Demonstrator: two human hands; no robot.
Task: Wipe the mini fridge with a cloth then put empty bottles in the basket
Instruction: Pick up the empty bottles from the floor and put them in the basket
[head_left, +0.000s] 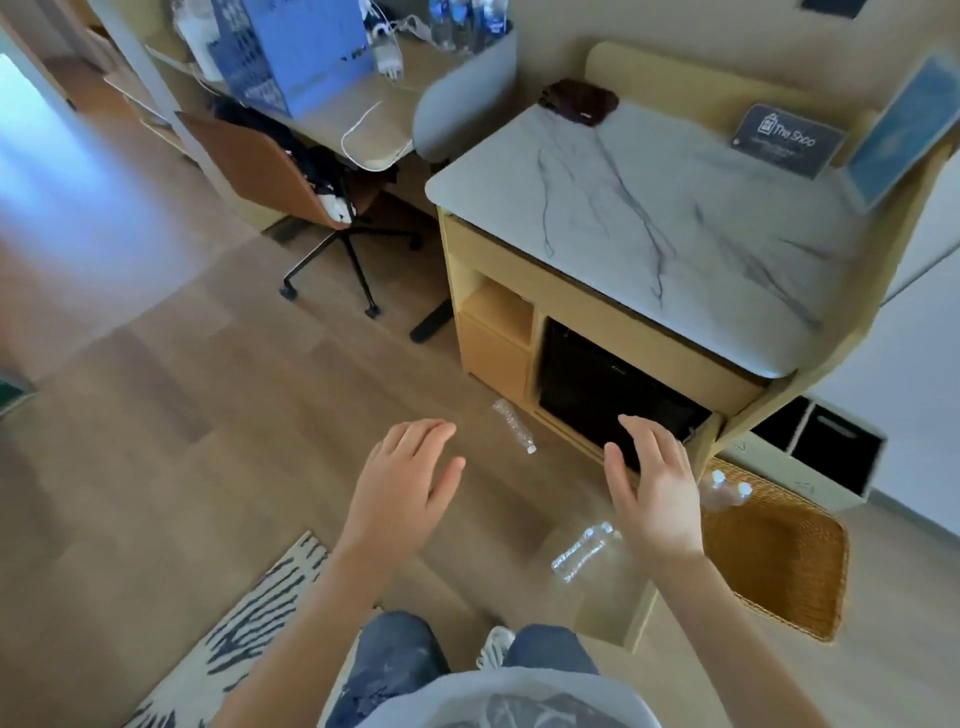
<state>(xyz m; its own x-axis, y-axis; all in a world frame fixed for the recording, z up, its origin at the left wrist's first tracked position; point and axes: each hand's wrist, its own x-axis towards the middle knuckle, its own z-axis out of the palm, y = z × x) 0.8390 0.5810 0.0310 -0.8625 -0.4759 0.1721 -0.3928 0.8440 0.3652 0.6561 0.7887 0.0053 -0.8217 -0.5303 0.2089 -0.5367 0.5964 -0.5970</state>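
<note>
Grey sign above fridge reads "The Shop".

the room is bright and evenly lit. a cool bluish-white glow spills over the floor from its far left edge, washing out detail there. the marble surface shows only a soft sheen. shadows are faint and diffuse, deepest under the chair and around the black mini fridge. everything is slightly smeared; lettering on the sign is barely legible. wide-angle distortion bends straight lines toward the frame's corners.
</note>
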